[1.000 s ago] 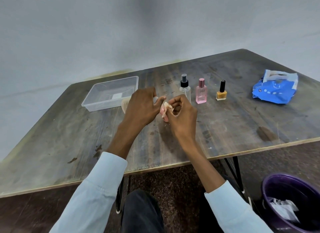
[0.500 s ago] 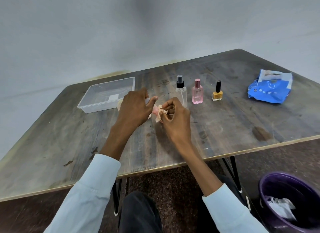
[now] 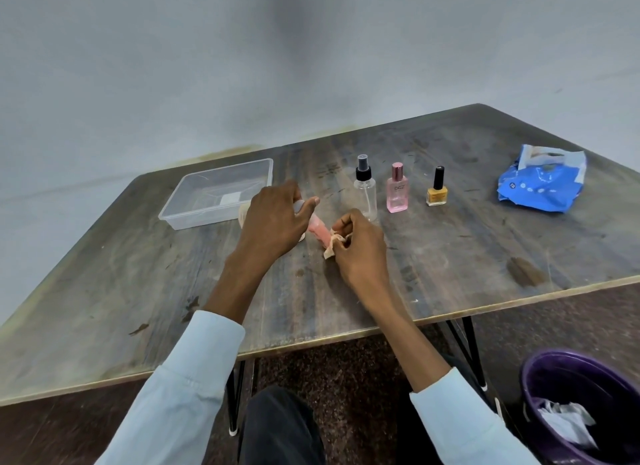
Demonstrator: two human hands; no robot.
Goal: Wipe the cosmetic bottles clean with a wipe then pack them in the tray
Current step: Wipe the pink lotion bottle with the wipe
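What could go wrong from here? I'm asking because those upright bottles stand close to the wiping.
The right hand rubs the wipe just in front of the clear spray bottle; a knuckle could tip it into the pink perfume bottle. The pink tube, held by the left hand, might slip.

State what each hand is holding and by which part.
Left hand grips the pink bottle by its upper end, cap hidden. Right hand pinches the wipe against the bottle's lower end.

pink perfume bottle (image 3: 397, 191) marked "DGZ"

Pink bottle (image 3: 317, 230) tilted, wipe (image 3: 331, 246) against it; tray (image 3: 221, 191) behind
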